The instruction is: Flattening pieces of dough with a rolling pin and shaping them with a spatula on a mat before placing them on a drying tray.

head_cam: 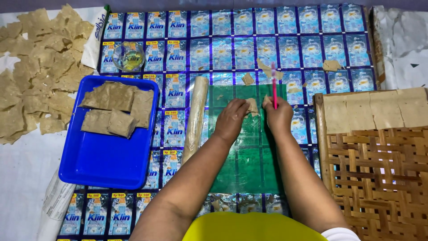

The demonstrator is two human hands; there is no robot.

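Home floor workspace for handmade snack making, patchwork mat of blue foil sachet wrappers [285, 49], woven bamboo drying rack [379, 178], blue plastic tray [102, 165] of tan dough slabs [117, 109].

blue tray [89, 165] | rolling pin [196, 114] | glass bowl [128, 56] | woven rack [379, 178]

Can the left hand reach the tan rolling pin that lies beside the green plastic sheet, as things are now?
Probably yes. The left hand rests on the green plastic sheet, holding a small tan dough piece, and the long tan rolling pin lies just to its left with nothing between them.
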